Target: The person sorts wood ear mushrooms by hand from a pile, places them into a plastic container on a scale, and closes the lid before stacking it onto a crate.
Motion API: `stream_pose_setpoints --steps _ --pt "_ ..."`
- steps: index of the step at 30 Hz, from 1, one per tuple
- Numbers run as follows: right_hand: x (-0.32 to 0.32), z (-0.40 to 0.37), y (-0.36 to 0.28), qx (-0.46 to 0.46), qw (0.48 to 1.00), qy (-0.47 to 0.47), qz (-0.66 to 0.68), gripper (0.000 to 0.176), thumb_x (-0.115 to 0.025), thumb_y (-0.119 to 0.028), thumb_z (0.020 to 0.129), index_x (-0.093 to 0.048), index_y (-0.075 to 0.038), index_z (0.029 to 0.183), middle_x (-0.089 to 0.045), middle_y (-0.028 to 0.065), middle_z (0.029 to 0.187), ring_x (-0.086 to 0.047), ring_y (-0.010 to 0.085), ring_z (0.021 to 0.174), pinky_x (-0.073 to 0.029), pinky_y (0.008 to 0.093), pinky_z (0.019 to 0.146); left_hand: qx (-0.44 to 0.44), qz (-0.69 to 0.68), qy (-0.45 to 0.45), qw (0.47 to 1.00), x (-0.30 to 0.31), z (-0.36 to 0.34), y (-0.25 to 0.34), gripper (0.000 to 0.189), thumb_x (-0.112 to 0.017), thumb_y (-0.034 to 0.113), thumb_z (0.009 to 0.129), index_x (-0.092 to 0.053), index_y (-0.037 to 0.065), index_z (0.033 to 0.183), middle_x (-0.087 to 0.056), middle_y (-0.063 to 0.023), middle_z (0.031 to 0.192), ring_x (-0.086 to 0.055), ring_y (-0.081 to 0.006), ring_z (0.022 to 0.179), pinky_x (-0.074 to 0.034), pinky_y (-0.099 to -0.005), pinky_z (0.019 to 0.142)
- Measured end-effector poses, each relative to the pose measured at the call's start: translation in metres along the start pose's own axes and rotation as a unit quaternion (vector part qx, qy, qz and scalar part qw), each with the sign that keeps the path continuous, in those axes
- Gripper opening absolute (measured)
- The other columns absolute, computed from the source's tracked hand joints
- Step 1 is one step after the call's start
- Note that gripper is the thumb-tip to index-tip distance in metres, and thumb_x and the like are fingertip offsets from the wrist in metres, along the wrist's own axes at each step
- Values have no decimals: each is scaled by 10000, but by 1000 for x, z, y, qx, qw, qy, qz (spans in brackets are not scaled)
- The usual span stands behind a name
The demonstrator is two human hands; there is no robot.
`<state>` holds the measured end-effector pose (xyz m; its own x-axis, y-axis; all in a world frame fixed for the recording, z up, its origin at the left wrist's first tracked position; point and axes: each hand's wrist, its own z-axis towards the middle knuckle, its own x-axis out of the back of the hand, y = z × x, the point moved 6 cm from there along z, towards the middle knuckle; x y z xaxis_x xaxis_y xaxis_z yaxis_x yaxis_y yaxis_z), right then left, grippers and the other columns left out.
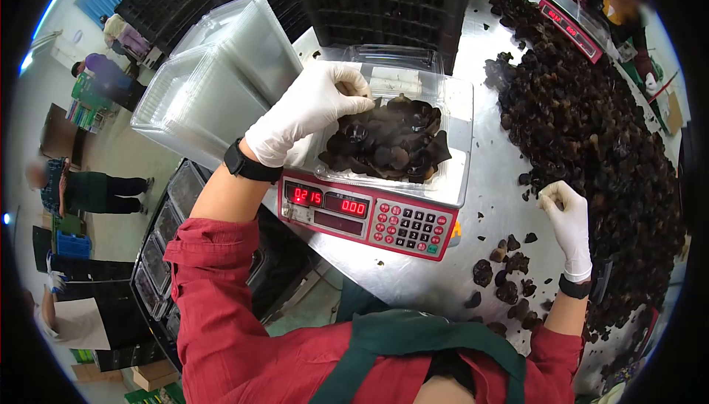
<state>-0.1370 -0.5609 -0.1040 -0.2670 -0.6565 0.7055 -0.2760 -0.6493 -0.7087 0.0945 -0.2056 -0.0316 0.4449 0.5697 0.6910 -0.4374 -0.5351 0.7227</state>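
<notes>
My left hand (317,105), in a white glove, reaches over a clear plastic box (332,173) of dark wood ear mushrooms (391,142). Its thumb and fingers pinch at the upper left edge of the pile, against a dark piece of mushroom. The box lies with its lid tipped back on a red scale (369,216), whose display reads 0.215 and 0.00. At the right, my right hand (569,219), also gloved in white, hovers by the left edge of a large mushroom heap (591,131). Its fingertips are curled together; whatever is in them is too small to make out.
Stacked clear boxes (214,79) stand left of the scale. Black crates (384,5) rise behind it. Loose mushrooms (509,278) are scattered over the metal table (413,278). A second scale (572,27) and a co-worker's gloved hand (651,85) are at the far right.
</notes>
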Motion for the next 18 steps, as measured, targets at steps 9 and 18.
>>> stream_pose_setpoints --steps 9,18 --pt "7 -4 49 39 981 76 -173 107 -601 4 849 -655 -15 939 -676 180 805 -662 314 710 -522 365 705 15 166 209 964 62 18 3 288 -704 335 912 -787 63 954 -724 -79 815 -666 -171 756 -523 -290 740" --pt "-34 -24 -57 86 995 -28 29 308 -633 3 855 -645 -21 1161 -667 107 1169 -640 205 1012 -494 310 931 141 272 116 945 33 76 -55 690 -657 516 827 -629 -84 1166 -720 -250 1011 -734 -302 843 -561 -377 843"
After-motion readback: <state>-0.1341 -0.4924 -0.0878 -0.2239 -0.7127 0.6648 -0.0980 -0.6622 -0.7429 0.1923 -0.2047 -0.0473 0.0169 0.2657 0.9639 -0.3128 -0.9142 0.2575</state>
